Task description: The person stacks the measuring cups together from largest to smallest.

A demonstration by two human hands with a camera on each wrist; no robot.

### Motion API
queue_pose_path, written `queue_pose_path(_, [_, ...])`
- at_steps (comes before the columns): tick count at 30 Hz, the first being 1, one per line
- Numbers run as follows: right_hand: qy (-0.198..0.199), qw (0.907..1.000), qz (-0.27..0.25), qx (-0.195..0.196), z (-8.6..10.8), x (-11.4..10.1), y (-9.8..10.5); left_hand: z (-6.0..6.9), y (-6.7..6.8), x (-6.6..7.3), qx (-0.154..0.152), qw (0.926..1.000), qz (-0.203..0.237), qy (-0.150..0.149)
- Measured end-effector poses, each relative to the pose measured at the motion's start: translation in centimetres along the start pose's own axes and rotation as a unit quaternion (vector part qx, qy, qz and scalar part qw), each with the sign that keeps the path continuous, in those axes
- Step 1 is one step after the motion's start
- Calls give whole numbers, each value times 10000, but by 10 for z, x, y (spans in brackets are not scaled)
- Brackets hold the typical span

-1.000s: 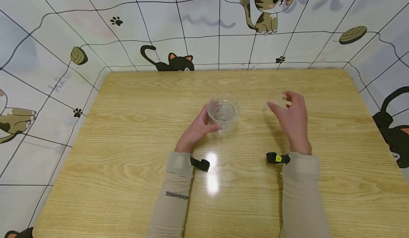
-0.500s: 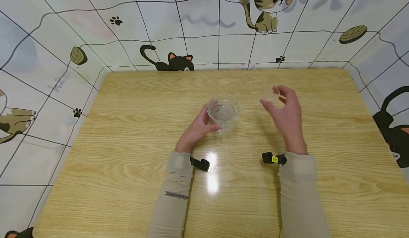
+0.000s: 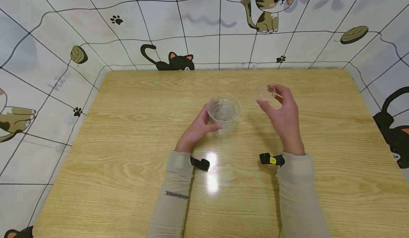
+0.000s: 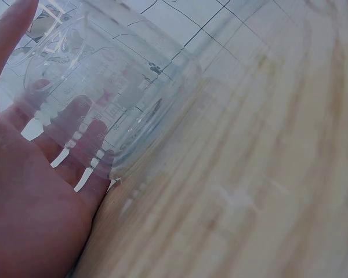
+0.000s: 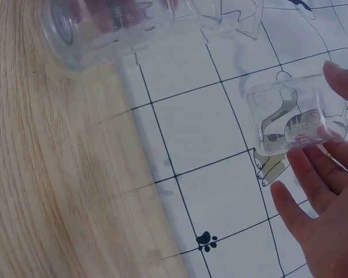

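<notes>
A clear measuring beaker (image 3: 224,112) with printed marks stands upright on the wooden table. My left hand (image 3: 197,128) grips its left side, thumb in front and fingers behind; the left wrist view shows those fingers through the wall of the beaker (image 4: 116,98). Whether it holds any liquid, I cannot tell. To the right, my right hand (image 3: 283,115) pinches a small clear cup (image 3: 263,93) between thumb and fingers. In the right wrist view the small cup (image 5: 290,119) hangs above the table, apart from the beaker.
The wooden table (image 3: 127,181) ends at a back edge against a white cat-print backdrop (image 3: 204,21), which also covers both sides. Black bands with small boxes, such as the wrist camera (image 3: 200,164), sit on both wrists.
My right hand has moved left and slightly away from me with the small cup, nearer to the beaker. My left hand and the beaker have stayed put.
</notes>
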State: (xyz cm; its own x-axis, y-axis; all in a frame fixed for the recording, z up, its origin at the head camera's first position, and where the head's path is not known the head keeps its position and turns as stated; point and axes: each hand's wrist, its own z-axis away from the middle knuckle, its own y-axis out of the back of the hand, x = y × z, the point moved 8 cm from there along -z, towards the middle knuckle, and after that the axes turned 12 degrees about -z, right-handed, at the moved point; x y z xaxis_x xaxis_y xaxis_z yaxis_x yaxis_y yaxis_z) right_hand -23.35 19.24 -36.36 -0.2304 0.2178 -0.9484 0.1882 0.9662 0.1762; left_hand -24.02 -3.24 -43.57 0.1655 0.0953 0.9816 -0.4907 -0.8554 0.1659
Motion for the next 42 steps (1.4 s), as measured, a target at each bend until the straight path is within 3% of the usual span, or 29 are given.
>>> queue_pose_path(7, [154,9986,-484,-142,0,-6,-6,-1,1,0,12,10000,-64,-20])
queue_pose_path(16, [606,9971,-415,-199,0,-11,-12,-1,1,-1,27,10000,-57,6])
queue_pose_path(22, [619,9971,-378,-229,2,-18,-13,-2,1,-2,21,10000,-28,38])
queue_pose_path(32, [691,9964,-394,-307,11,-49,-19,-2,0,-2,15,9999,-100,80])
queue_pose_path(42, [784,9959,-308,-334,3,-25,-18,-2,0,-4,62,10000,-53,30])
